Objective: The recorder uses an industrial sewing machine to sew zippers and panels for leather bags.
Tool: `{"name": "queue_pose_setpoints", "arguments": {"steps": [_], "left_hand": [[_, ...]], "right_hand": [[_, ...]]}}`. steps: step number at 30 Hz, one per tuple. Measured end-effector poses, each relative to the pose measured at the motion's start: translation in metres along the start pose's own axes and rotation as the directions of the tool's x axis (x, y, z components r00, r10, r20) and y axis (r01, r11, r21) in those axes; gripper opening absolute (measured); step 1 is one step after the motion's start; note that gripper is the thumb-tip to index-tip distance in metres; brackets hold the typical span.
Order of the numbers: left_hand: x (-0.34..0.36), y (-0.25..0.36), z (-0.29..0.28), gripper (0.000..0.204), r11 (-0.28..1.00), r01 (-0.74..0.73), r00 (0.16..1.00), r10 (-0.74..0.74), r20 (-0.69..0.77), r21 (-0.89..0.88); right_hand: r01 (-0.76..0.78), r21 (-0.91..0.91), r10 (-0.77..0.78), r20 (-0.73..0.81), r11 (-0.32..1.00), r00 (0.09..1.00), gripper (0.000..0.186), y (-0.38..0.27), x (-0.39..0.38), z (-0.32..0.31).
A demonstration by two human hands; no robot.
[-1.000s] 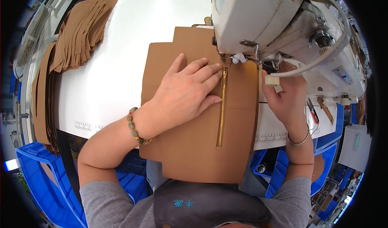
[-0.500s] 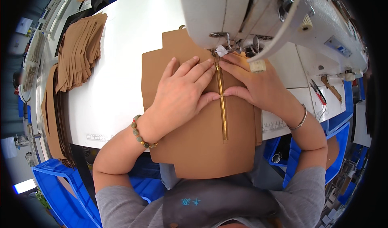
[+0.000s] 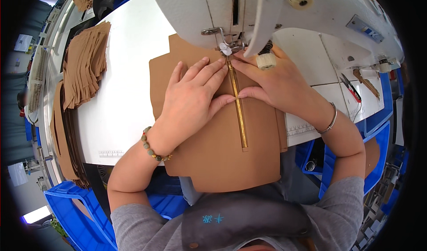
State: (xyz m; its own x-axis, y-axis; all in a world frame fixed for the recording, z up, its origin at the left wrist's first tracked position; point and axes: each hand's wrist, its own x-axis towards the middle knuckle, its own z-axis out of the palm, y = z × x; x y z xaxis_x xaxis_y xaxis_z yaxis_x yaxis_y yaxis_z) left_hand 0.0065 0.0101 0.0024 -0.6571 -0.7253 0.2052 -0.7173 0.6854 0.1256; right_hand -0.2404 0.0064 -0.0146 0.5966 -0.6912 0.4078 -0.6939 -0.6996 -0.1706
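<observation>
Head view: the brown panel (image 3: 213, 171) lies on the desk (image 3: 124, 95), its zip (image 3: 239, 117) running up to the machine (image 3: 209, 10). Left hand (image 3: 191, 97) and right hand (image 3: 280, 84) rest on it, fingers (image 3: 195, 68) spread, the right's partly hidden.

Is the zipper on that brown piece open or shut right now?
The zipper on the brown piece looks shut: its gold teeth run as one strip, with no gap showing.

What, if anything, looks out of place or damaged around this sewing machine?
Nothing stands out as damaged or spilled. The left hand and right hand rest on the brown panel, one either side of its gold zipper.
</observation>
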Motion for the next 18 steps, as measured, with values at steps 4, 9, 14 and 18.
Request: {"name": "queue_pose_setpoints", "arguments": {"steps": [4,9,14,18], "left_hand": [[0.0,0.0,0.0,0.063,1.0,-0.008,1.0,0.008,-0.007,0.011],[0.001,0.001,-0.001,0.063,1.0,-0.005,1.0,0.005,0.011,0.004],[0.001,0.001,0.0,0.062,1.0,-0.003,1.0,0.003,0.005,-0.018],[0.001,0.0,0.001,0.061,0.999,-0.008,1.0,0.008,0.003,-0.041]], "right_hand": [[-0.009,0.026,0.008,0.029,1.0,1.0,0.054,0.002,0.002,-0.003],[0.072,0.114,-0.077,0.042,0.991,0.996,0.059,0.015,0.012,-0.006],[0.101,0.104,-0.105,0.031,0.989,0.994,0.06,0.013,0.012,-0.004],[0.068,0.098,-0.073,0.049,0.993,0.996,0.061,0.01,0.011,-0.004]]}}
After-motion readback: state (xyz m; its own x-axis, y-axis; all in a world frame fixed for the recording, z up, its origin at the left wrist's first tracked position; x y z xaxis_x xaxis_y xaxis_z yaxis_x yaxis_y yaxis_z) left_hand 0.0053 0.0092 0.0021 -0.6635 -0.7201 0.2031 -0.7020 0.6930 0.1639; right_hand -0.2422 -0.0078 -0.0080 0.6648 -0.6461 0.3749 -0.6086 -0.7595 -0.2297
